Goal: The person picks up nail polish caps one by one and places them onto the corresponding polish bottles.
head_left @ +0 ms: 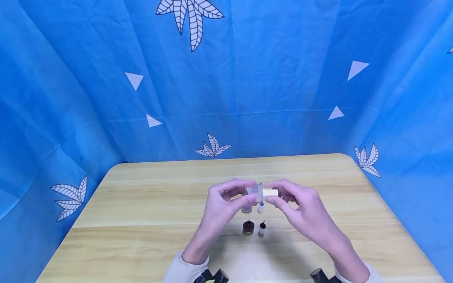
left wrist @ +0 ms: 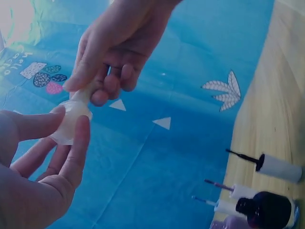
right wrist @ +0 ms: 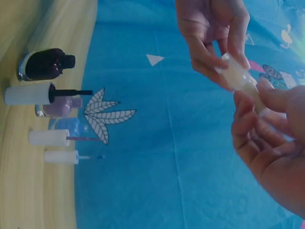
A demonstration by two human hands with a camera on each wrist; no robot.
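Held up over the table is a small bottle of pale, milky nail polish (left wrist: 69, 126), gripped between the thumb and fingers of my left hand (head_left: 222, 200). My right hand (head_left: 307, 204) pinches its cream-white cap (head_left: 270, 192) from the other side. Bottle and cap lie sideways in line, meeting at the neck, in the head view. The right wrist view shows the cap (right wrist: 252, 97) between thumb and fingertips, right at the bottle's neck. Below the hands stand a dark nail polish bottle (head_left: 248, 226) and a white cap with its black brush upward (head_left: 262, 228).
Behind the dark bottle stand a lilac bottle (right wrist: 59, 107) and a blue bottle (right wrist: 69, 125), partly hidden by the hands in the head view. Two more white caps (right wrist: 49, 138) stand brush-up beside them. The wooden table (head_left: 141, 204) meets a blue cloth backdrop (head_left: 265, 78).
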